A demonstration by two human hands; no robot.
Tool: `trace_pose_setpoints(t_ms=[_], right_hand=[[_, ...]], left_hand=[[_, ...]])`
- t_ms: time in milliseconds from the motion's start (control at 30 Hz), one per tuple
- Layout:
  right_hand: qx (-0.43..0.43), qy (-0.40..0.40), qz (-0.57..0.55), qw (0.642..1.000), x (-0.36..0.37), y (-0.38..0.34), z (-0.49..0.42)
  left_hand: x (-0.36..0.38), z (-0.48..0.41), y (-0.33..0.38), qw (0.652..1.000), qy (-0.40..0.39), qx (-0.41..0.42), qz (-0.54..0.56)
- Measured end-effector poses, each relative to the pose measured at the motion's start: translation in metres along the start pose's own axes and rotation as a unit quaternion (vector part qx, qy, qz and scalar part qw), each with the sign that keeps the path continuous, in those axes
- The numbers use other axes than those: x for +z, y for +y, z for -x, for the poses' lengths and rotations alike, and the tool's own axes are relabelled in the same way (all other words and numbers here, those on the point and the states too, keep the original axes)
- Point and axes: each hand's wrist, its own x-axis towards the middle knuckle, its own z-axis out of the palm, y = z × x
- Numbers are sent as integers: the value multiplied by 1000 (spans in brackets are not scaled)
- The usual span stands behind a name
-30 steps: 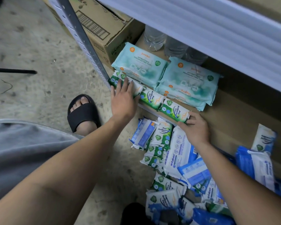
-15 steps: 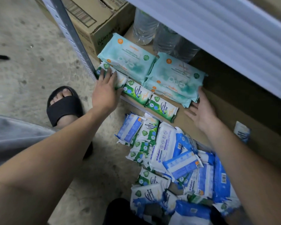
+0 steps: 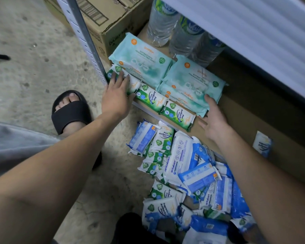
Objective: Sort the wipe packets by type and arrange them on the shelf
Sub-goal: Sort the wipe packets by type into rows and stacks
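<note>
Here, three green pine wipe packets (image 3: 151,98) lie in a row along the front edge of the shelf (image 3: 253,120), with two stacks of larger teal packets (image 3: 192,80) just behind them. The left hand (image 3: 117,97) rests flat, fingers straight, on the leftmost green packet at the shelf's front left corner, beside the metal post (image 3: 83,36). The right hand (image 3: 214,120) grasps nothing, its fingers loose and spread, thumb tip touching the right teal stack. Below the front edge, blue and green packets (image 3: 180,164) lie heaped on the floor. Water bottles (image 3: 183,36) stand at the back; one small packet (image 3: 261,143) lies alone farther right.
</note>
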Motion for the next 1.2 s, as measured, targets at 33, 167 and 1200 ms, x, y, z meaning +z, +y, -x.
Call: trace_pose_setpoints(t_ms=[33,167,1200], right_hand=[[0,5,-3,1000,0,2,2],[-2,16,-5,1000,3,5,4],[-163,170,217,947,-115,145,160]], left_hand=[[1,0,0,1000,-1,0,-1],[1,-1,-1,1000,-7,-5,-3],[51,140,93,984,-129,-77,90]])
